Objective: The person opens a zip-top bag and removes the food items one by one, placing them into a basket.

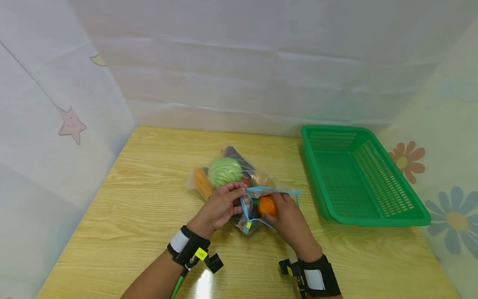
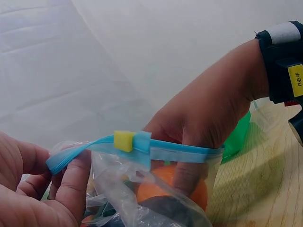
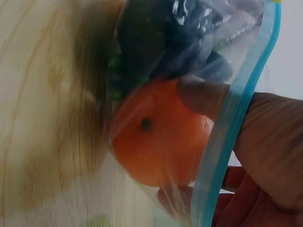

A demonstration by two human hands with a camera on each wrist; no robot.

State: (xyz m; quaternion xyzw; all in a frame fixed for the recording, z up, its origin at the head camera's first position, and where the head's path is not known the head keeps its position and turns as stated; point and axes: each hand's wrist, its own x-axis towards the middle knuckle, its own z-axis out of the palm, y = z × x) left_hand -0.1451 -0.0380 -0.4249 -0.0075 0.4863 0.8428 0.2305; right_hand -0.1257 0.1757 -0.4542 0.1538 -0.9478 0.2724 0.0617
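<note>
A clear slider zip bag (image 1: 255, 227) lies on the table with its blue-edged mouth open toward me. My left hand (image 1: 220, 206) pinches the blue zip strip (image 2: 102, 141) between thumb and fingers, near the yellow slider (image 2: 124, 141). Inside the mouth, my right hand (image 1: 295, 226) grips a round orange fruit (image 3: 161, 137), thumb on one side and fingers on the other. A green cabbage (image 1: 225, 172), a long dark vegetable (image 1: 239, 160) and a long orange-yellow piece (image 1: 202, 182) show through the plastic. Other contents, dark and red, are partly hidden by the film and my hands.
A green plastic basket (image 1: 316, 182) with slotted walls stands to the right on the wooden table (image 1: 149, 199). White sheeting (image 1: 231, 83) hangs behind the table's back edge, and patterned sheeting rises on both sides.
</note>
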